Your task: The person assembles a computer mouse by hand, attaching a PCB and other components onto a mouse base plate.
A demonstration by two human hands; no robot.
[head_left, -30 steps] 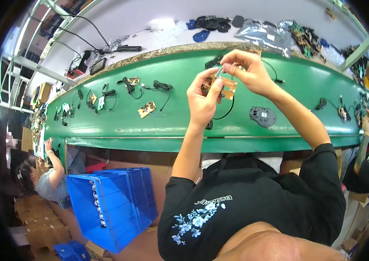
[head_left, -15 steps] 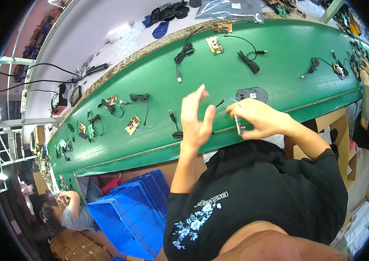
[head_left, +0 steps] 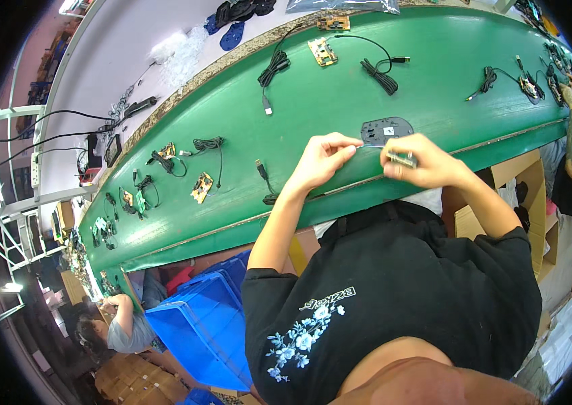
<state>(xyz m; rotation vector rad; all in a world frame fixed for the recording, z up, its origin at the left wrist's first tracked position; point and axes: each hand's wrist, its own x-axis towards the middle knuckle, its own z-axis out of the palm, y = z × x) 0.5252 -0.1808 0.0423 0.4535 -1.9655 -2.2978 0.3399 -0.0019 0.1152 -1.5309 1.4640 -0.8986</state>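
Green table (head_left: 326, 88) all before you. Your left hand (head_left: 324, 162) at nine o'clock and right hand (head_left: 431, 163) at three both pinch. Grey mouse shell (head_left: 375, 129) lies at twelve. Your right holds a small board (head_left: 404, 160); your left, a thin wire (head_left: 371, 146).

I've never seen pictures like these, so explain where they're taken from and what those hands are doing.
There's no machine: these are someone's own bare hands, seen from above through a head-worn fisheye camera, which makes straight edges bend. The left hand pinches a thin wire running toward the right hand, which holds what looks like a small circuit board. Just beyond them, a dark computer-mouse base lies on the green workbench. Farther off lie bare circuit boards and black USB cables.
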